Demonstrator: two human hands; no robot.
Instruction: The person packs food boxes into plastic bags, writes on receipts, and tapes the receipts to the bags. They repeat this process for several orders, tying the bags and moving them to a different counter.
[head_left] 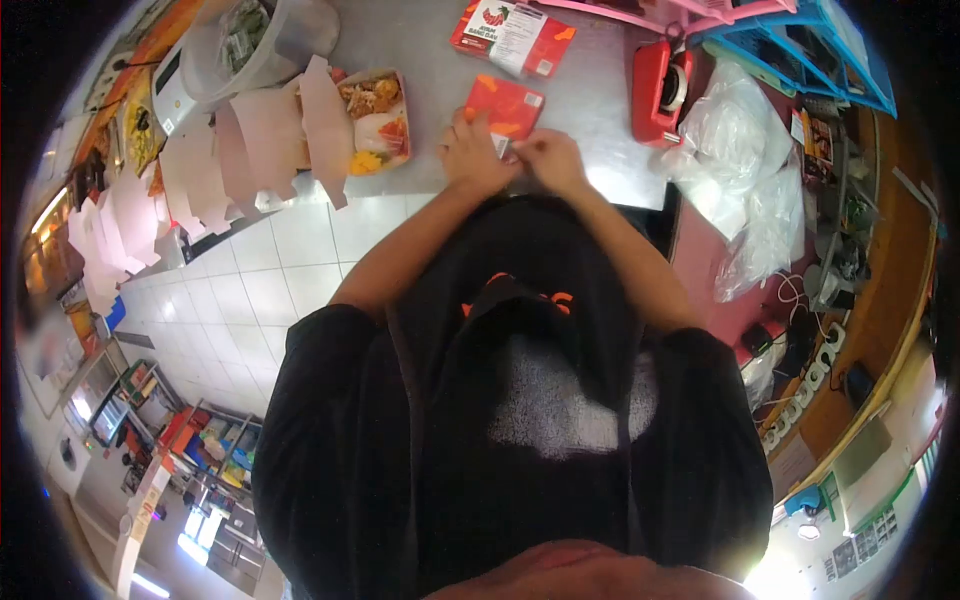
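Left hand (476, 152): in the head view, lies over the near left part of the small red box with fingers extended; I cannot tell whether it grips.
Right hand (552, 160): fingers drawn narrow at the box's near right corner, beside the left hand; whether they pinch anything, I cannot tell.
Small red box (507, 101): just ahead of both hands on the metal table (600, 125), orange shapes on top; white label patches show, too small to read.
Printed box (512, 38): farther ahead of the hands; its white panel reads what looks like "AYAM BANG DAV", the smaller print illegible.
Open food box (404, 135): left of the left hand, holding a white mound, browned pieces and something yellow.
Pale cartons (262, 140): farther left, flaps up.
Tape dispenser (652, 110): red, right of the right hand and ahead.
Clear plastic bags (735, 130): beyond it, farther right.
Shirt lettering (563, 298): orange, behind the hands, mostly hidden in folds.
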